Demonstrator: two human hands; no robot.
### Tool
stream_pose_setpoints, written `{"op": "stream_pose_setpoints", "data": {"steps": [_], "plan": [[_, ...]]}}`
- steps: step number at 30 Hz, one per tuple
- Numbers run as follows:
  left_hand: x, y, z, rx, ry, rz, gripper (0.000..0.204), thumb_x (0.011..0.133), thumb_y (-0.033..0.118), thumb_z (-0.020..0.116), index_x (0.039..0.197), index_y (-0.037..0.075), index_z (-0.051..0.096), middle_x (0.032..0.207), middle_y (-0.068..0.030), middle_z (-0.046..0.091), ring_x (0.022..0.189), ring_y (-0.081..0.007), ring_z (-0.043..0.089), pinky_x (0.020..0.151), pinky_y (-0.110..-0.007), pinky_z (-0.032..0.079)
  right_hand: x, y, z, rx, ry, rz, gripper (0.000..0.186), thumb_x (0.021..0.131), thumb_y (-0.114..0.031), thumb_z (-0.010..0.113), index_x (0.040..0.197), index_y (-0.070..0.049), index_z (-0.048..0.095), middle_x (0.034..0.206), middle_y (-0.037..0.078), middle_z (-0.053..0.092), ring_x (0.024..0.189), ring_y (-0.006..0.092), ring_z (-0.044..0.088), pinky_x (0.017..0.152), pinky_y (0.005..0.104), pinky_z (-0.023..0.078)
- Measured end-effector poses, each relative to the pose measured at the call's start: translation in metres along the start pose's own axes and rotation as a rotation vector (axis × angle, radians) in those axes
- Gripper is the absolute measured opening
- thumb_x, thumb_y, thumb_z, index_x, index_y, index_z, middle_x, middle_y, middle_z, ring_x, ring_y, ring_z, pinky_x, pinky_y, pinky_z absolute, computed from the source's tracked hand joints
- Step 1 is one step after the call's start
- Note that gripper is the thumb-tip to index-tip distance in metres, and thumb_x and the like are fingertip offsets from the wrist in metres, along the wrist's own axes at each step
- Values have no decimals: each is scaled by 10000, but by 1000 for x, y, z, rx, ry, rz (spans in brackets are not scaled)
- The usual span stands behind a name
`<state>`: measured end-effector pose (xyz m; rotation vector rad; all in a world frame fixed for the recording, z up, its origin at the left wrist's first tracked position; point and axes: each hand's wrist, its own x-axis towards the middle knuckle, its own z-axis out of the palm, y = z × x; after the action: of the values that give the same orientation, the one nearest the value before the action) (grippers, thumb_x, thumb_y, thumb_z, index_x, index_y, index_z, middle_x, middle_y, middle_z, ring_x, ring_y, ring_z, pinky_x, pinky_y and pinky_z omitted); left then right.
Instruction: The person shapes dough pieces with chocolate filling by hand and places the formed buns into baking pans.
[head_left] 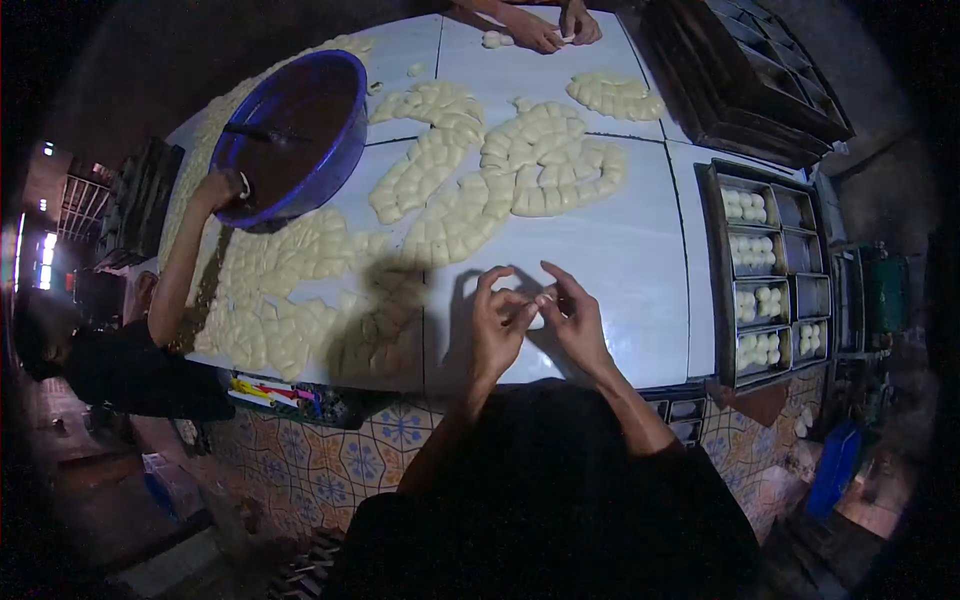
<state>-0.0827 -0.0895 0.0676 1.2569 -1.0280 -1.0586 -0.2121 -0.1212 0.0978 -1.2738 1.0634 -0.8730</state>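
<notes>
My left hand (500,325) and my right hand (578,325) meet over the near edge of the white tiled table (640,260). Between their fingertips they pinch a small pale dough piece (537,320), mostly hidden by the fingers. Rows of cut dough pieces (455,225) lie just beyond my hands, pressed side by side in curved bands. A larger spread of dough pieces (285,270) covers the table's left side, partly in shadow.
A blue basin (340,150) with brown contents stands at the far left, where another person's hand (222,188) reaches in. Across the table, another person's hands (555,30) work dough. On the right, a dark tin rack (783,262) holds dough balls; more tins (750,75) stand behind.
</notes>
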Motion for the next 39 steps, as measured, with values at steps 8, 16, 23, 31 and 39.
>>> {"op": "stream_pose_setpoints", "data": {"steps": [8,16,23,31,39], "plan": [[-26,5,-49,-275,145,25,577,773,44,636,1295,28,390,1190,-159,484,1152,-250,487,978,-412,435,5,36,1,-264,-237,-73,453,854,0,539,1298,29,459,1103,103,621,941,150,589,801,246,468],[-62,-47,-148,94,867,137,178,853,51,557,1008,-23,601,1044,-121,612,1009,-227,570,927,-346,421,25,68,19,-590,103,-500,400,822,-71,597,1218,-35,551,1073,162,632,1003,269,589,875,355,462],[-96,-66,-170,775,753,205,310,921,178,482,1174,24,573,1204,-145,543,1158,-289,482,984,-396,389,18,98,154,-787,-469,-656,409,674,-191,742,1027,-16,633,1026,152,606,993,324,541,858,424,435],[-95,-78,-146,739,679,130,427,896,264,511,1234,4,523,1268,-195,494,1213,-348,441,1014,-419,349,8,53,99,-203,-811,-143,258,754,-70,692,1002,-43,628,1036,100,572,965,211,581,793,295,502],[-47,-19,-47,443,351,114,350,866,67,553,1211,12,534,1184,-148,569,1133,-296,518,978,-370,380,27,20,7,159,-276,-131,256,850,-27,624,1102,10,601,1261,82,444,1086,168,529,908,289,461]]}}
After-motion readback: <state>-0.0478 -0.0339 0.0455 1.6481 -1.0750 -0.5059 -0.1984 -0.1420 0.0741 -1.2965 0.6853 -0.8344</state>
